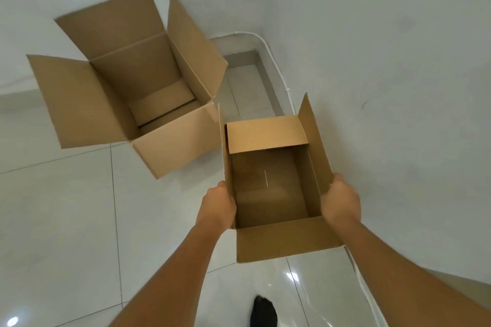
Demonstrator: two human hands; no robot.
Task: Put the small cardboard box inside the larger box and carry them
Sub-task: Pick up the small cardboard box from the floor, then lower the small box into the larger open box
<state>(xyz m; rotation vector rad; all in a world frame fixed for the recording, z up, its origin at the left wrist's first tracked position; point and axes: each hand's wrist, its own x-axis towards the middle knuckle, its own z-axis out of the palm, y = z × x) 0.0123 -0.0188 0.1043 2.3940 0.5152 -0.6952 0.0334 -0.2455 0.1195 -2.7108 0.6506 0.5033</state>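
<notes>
The small cardboard box (271, 194) is open and empty, held in the air in front of me. My left hand (219, 203) grips its left wall and my right hand (340, 200) grips its right wall. Its far flap folds inward and its right flap stands up. The larger cardboard box (148, 82) stands on the floor up and to the left, with all flaps spread open and nothing inside. The two boxes are apart, with the small one's far left corner close to the larger one's near flap.
White glossy floor tiles (66, 220) lie below. A white wall (398, 61) runs along the right side, with a thin white cable along its base. A foot in a dark sock (264, 310) shows at the bottom edge.
</notes>
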